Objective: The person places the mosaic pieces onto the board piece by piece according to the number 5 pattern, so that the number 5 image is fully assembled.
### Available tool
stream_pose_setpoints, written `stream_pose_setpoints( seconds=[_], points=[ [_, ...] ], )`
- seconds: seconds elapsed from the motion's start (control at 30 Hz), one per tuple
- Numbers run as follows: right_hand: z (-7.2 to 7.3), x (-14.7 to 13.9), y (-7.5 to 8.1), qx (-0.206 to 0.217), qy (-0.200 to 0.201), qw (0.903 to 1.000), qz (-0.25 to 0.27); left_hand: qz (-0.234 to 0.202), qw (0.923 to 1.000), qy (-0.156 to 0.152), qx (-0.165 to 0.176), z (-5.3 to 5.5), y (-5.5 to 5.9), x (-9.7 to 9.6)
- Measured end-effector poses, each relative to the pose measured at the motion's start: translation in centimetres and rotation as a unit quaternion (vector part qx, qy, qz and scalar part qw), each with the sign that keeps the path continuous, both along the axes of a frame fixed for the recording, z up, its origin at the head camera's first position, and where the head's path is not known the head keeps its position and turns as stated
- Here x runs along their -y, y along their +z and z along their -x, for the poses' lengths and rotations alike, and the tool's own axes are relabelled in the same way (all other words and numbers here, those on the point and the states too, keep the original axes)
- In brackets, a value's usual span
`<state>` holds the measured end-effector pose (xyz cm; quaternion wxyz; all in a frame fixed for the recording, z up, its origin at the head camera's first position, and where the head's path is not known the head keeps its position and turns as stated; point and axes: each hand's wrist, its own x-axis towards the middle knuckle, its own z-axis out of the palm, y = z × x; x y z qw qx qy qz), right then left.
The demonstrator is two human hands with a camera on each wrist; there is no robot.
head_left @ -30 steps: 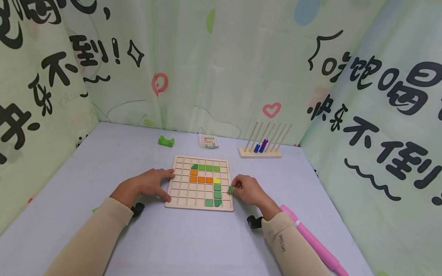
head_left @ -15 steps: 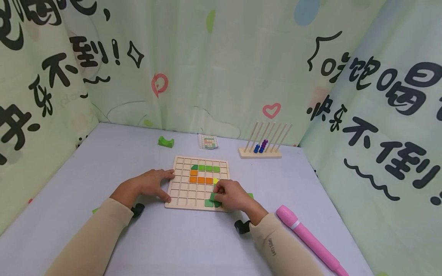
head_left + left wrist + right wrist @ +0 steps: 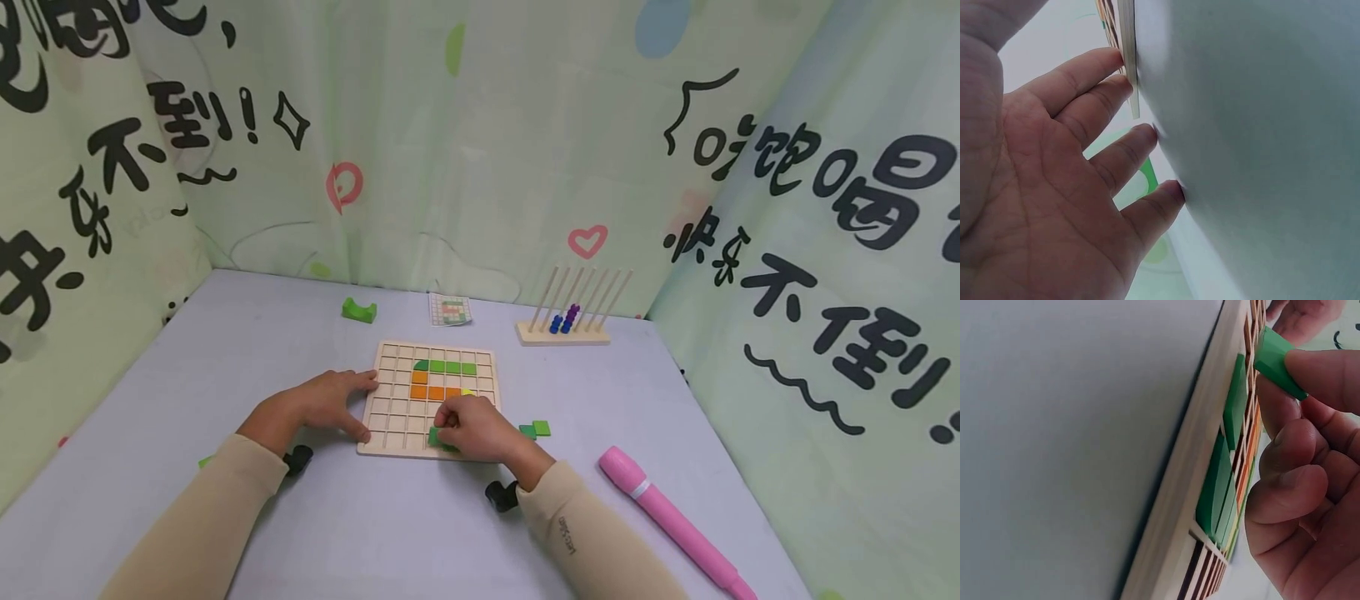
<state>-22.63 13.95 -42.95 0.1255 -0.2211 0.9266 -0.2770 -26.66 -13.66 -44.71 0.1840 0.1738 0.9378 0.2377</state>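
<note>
A wooden grid board (image 3: 390,425) lies on the table, bearing light green tiles (image 3: 452,367) in an upper row and orange tiles (image 3: 436,392) below. My right hand (image 3: 478,429) is over its lower right part, hiding some cells. Thumb and index finger pinch a green square tile (image 3: 1275,362), tilted close above the bottom row, left of two dark green tiles (image 3: 1215,484) lying in the grid. My left hand (image 3: 330,403) rests at the board's left edge, thumb and fingers spread; in the left wrist view its fingertips (image 3: 1124,84) touch the board's side.
Loose green tiles (image 3: 542,428) lie right of the board. A pink tube-shaped thing (image 3: 675,525) lies further right. Behind stand a wooden peg rack (image 3: 558,334) with blue and purple beads, a grid-patterned card (image 3: 450,310) and a green curved block (image 3: 359,311).
My right hand has moved left from the board's right edge to over its bottom row, bringing the green tile along. The left hand stays at the left edge.
</note>
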Motion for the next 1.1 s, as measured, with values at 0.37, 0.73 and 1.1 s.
stream_pose_setpoints(
  seconds=[0.37,0.73,1.1],
  points=[
    [-0.4,0.8,-0.1,0.005,-0.003,0.9999,-0.015,-0.003,1.0,0.0,0.003,-0.2,0.2,0.0],
    [-0.5,1.2,0.0,-0.025,-0.002,0.9979,-0.06,-0.006,1.0,-0.004,-0.001,-0.4,0.4,0.0],
    [-0.7,1.4,-0.3,-0.039,-0.007,0.9967,-0.072,-0.007,1.0,0.003,0.001,-0.3,0.3,0.0]
  ],
)
